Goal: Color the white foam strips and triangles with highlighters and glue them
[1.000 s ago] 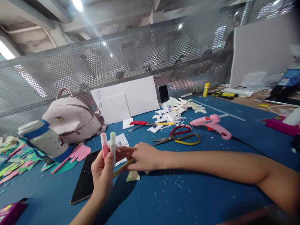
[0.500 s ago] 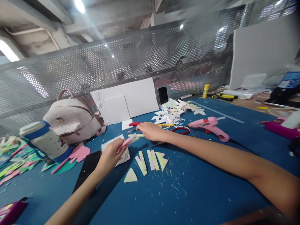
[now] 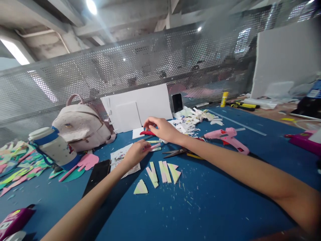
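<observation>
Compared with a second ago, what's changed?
The left hand moved forward and right, tipping the pink marker from upright to nearly flat; whether it let go is unclear. The right hand moved forward from beside it to the red handle, thumb and fingers apart. The backpack and pink glue gun stayed put.

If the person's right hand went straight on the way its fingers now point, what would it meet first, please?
The right hand would probably meet the red handle just below it first, though the depth is unclear.
</observation>
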`<act>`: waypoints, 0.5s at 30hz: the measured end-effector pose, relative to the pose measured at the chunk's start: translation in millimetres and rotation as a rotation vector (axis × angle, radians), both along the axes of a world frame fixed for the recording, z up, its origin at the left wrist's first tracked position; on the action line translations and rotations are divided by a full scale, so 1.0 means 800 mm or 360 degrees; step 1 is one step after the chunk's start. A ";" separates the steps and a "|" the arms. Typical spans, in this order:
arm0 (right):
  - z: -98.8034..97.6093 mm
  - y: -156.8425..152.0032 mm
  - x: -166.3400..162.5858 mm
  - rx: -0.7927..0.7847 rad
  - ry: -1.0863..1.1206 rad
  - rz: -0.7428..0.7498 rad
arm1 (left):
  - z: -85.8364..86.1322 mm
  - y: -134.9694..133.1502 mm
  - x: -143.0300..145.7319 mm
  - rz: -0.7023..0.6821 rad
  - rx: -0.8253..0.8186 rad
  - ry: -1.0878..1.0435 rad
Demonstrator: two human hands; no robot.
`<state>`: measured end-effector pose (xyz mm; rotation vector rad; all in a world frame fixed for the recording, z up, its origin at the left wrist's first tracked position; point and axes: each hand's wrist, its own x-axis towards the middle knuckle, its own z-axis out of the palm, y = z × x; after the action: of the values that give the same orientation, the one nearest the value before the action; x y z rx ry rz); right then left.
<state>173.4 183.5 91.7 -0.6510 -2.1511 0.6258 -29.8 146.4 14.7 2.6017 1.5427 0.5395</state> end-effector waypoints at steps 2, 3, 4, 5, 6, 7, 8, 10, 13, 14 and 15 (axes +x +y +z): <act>0.002 -0.005 0.000 -0.0019 0.0009 0.0019 | 0.008 -0.011 0.001 -0.0015 0.0090 -0.0013; 0.004 -0.009 0.001 -0.0028 0.0012 0.0034 | 0.014 -0.022 0.001 -0.0018 0.0129 -0.0019; 0.007 -0.014 0.003 -0.0036 0.0015 0.0052 | 0.020 -0.035 -0.001 -0.0016 0.0155 -0.0023; 0.011 -0.021 0.007 -0.0043 0.0013 0.0070 | 0.026 -0.051 -0.004 -0.0017 0.0160 -0.0024; 0.014 -0.030 0.012 -0.0051 0.0001 0.0087 | 0.031 -0.069 -0.008 -0.0011 0.0158 -0.0031; 0.017 -0.039 0.018 -0.0059 -0.0022 0.0099 | 0.035 -0.088 -0.013 0.0007 0.0151 -0.0042; 0.018 -0.050 0.026 -0.0070 -0.0062 0.0108 | 0.037 -0.108 -0.018 0.0029 0.0132 -0.0056; 0.016 -0.072 0.045 -0.0094 -0.0181 0.0116 | 0.033 -0.145 -0.029 0.0061 0.0088 -0.0091; 0.000 -0.098 0.078 -0.0121 -0.0412 0.0108 | 0.014 -0.186 -0.041 0.0074 0.0043 -0.0139; -0.008 -0.104 0.089 -0.0134 -0.0495 0.0103 | 0.005 -0.194 -0.044 0.0082 0.0027 -0.0143; -0.016 -0.108 0.099 -0.0150 -0.0573 0.0097 | -0.002 -0.199 -0.045 0.0088 0.0021 -0.0151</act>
<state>252.4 97.2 78.7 -0.8008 -2.4933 0.6874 -65.7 -12.7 13.0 2.5095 1.5908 0.6692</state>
